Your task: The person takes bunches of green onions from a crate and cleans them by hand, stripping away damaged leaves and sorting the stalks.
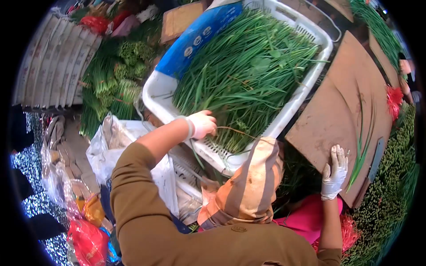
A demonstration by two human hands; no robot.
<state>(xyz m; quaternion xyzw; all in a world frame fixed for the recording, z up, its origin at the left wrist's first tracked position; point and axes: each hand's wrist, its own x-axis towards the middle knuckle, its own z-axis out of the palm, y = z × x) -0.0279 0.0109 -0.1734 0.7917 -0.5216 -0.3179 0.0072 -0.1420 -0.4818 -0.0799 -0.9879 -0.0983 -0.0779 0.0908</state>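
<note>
A white plastic basket (326,48) full of long green chives (248,75) lies in front of me. My left hand (203,124), in a thin pale glove, is at the basket's near left edge beside the chives. Its fingers are curled, and what they hold, if anything, is hidden. A thin brown stem runs out from near its fingertips. On the right, my gloved right hand (336,173) lies on a brown board (333,115) with its fingers stretched out. A few loose green strands (363,153) rest on the board beside it. Further right is a knife (376,158).
Bundled greens (128,75) and stacked pale crates (55,60) stand at the upper left. A white sack (111,146) leans by the basket. More bundled greens (377,221) fill the lower right. Red plastic bags (86,241) lie lower left.
</note>
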